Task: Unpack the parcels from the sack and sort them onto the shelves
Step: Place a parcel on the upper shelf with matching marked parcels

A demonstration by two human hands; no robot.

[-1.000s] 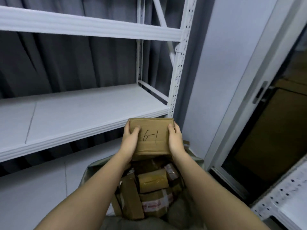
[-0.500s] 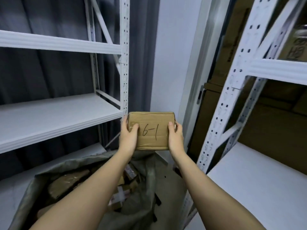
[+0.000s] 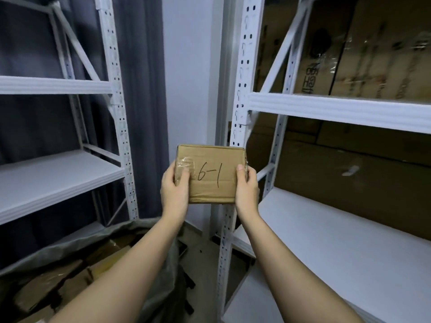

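Note:
A small brown cardboard parcel (image 3: 211, 174) with "6-1" handwritten on it is held up in front of me, between two white racks. My left hand (image 3: 175, 190) grips its left edge, thumb on the taped face. My right hand (image 3: 246, 187) grips its right edge, thumb on the front. The grey-green sack (image 3: 77, 243) lies open at the lower left with several taped cardboard parcels (image 3: 63, 276) inside. A white shelf (image 3: 345, 252) of the right rack lies just right of the parcel. The left rack's white shelf (image 3: 53, 180) is at the left.
A perforated white upright (image 3: 238, 127) of the right rack stands just behind the parcel. Large brown cartons (image 3: 363, 54) fill the space behind the right rack. A dark grey curtain (image 3: 140, 89) hangs behind the left rack. Dark objects lie on the floor (image 3: 203, 250) below.
My view has swung right from the sack to the right rack. The parcel has risen away from the sack, still held in both hands.

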